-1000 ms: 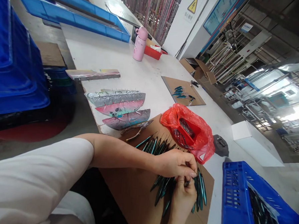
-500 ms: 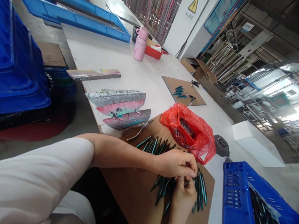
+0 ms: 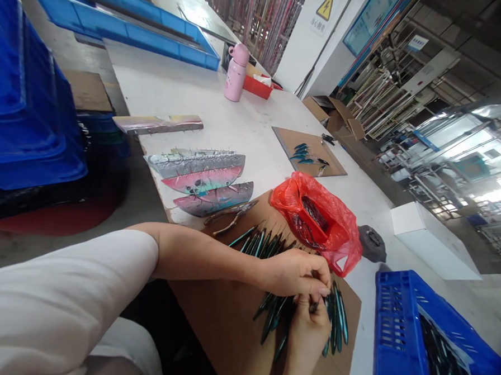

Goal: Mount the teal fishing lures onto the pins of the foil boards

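Observation:
My left hand (image 3: pixel 294 272) is closed in a pinch, its fingertips touching those of my right hand (image 3: pixel 309 325) just below. The right hand is closed round a small dark piece, mostly hidden between the fingers. Under and beside both hands, slim dark teal lure-like pieces (image 3: pixel 339 315) lie in rows on a brown cardboard sheet (image 3: pixel 227 315). Just beyond the hands, an open red plastic bag (image 3: pixel 341 214) holds a red box with thin dark metal items. Pliers (image 3: pixel 232 215) rest at the cardboard's far left edge.
Foil-wrapped racks (image 3: pixel 201 165) lie on the white table (image 3: pixel 155 87) at left. A pink bottle (image 3: pixel 235 75) stands farther back. A board (image 3: pixel 335 165) bears small blue lures. At right are a blue crate (image 3: pixel 394 329), a dark round object (image 3: pixel 371 244) and a white box (image 3: pixel 432 242).

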Motion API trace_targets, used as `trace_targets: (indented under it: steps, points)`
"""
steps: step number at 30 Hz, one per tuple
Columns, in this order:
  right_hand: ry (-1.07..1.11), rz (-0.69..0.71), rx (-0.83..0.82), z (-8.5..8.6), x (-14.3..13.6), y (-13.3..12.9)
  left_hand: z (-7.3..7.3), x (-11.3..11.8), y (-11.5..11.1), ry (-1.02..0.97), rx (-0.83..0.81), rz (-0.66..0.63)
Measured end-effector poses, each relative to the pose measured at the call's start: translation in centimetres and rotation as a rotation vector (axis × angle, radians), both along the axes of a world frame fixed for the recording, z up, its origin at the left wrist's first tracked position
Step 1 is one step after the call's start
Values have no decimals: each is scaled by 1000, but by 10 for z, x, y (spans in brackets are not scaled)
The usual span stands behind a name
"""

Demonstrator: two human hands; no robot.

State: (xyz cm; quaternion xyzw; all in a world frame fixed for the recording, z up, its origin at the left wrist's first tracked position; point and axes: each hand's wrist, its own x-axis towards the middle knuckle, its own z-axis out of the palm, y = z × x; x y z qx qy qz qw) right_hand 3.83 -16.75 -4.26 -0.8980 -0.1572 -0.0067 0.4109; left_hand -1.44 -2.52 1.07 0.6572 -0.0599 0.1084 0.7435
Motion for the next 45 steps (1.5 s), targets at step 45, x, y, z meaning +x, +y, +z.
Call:
trace_targets:
  steps: [45]
  points:
    - [-34, -56, -101, -4, 1, -5, -4, -1, 0, -265, 388, 181]
